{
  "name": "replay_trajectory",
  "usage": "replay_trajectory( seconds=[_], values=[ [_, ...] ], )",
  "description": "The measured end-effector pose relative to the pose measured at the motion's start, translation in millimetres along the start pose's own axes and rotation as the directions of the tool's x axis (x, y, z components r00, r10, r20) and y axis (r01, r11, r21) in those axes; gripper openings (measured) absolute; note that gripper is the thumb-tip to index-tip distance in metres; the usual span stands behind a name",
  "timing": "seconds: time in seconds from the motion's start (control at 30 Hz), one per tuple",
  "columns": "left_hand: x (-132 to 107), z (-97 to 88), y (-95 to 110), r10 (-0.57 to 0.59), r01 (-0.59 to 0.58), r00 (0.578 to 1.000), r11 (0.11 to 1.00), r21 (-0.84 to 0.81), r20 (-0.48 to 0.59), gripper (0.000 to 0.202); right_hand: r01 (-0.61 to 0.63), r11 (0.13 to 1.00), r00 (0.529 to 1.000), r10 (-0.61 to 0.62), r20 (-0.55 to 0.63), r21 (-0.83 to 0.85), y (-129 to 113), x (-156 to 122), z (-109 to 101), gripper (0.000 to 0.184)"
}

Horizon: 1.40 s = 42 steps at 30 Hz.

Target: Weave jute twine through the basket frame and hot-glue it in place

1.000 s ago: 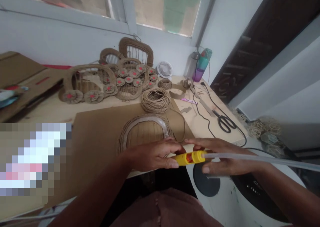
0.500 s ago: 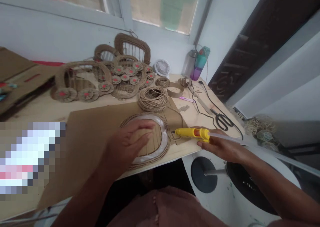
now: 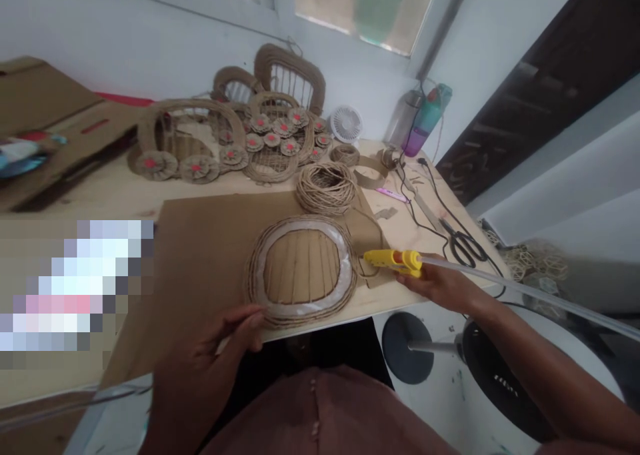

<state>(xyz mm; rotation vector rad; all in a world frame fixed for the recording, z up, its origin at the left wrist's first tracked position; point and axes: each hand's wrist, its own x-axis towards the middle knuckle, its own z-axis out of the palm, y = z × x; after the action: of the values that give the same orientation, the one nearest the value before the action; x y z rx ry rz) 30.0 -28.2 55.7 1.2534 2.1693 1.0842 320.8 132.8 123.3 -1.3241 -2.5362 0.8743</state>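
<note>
An oval frame (image 3: 345, 278) with a pale band, outer rounds of twine and thin cords strung across its middle lies flat on a brown cardboard sheet (image 3: 195, 261), near the table's front edge. At its lower left rim, my left hand (image 3: 210, 358) pinches the edge between thumb and fingers. My right hand (image 3: 445, 287) grips a yellow glue gun (image 3: 393, 260), a long clear glue stick (image 3: 500, 278) trailing from its back. The gun's nozzle points left, close to the frame's right rim. Behind the frame sits a coil of twine (image 3: 326, 189), a loose strand running down on its right.
Twine frames with paper flowers (image 3: 270, 138) stand against the wall. Right of them are a small white fan (image 3: 346, 124), bottles (image 3: 427, 121), a pink pen (image 3: 393, 195), black scissors (image 3: 467, 245) and cables. A black round seat (image 3: 505, 375) is below right.
My left hand has moved from over the frame's middle down to its lower left rim, fingers now pinched there. The right hand still holds the glue gun beside the frame. The view has shifted.
</note>
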Motion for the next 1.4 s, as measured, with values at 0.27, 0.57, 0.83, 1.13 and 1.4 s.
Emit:
replay_trajectory(
  seconds=[0.27,0.57,0.83,1.13,1.4],
  values=[
    [14.8,7.4,-34.6,0.267,-0.246,0.956,0.956,0.161,-0.123,0.022,0.016,0.992,1.000,-0.013,0.018,-0.126,-6.4,20.9,-4.2,0.031],
    [4.5,25.8,-32.8,0.282,-0.261,0.927,0.958,0.114,-0.247,0.018,0.046,0.975,0.996,-0.027,0.089,-0.216,-16.2,39.5,-3.5,0.034],
    [10.3,37.1,-39.9,0.350,-0.334,0.894,0.937,0.105,-0.279,0.016,0.056,0.951,0.986,-0.005,0.166,-0.303,-16.4,42.6,-2.1,0.037],
    [12.2,44.7,-40.6,0.416,-0.377,0.855,0.908,0.181,-0.309,0.017,0.073,0.936,0.979,0.000,0.205,-0.346,-15.0,46.9,-2.4,0.037],
    [17.7,46.5,-45.4,0.564,-0.480,0.791,0.812,0.332,-0.237,0.025,0.047,0.912,0.972,0.053,0.230,-0.408,-15.7,45.6,-3.1,0.039]
  ],
)
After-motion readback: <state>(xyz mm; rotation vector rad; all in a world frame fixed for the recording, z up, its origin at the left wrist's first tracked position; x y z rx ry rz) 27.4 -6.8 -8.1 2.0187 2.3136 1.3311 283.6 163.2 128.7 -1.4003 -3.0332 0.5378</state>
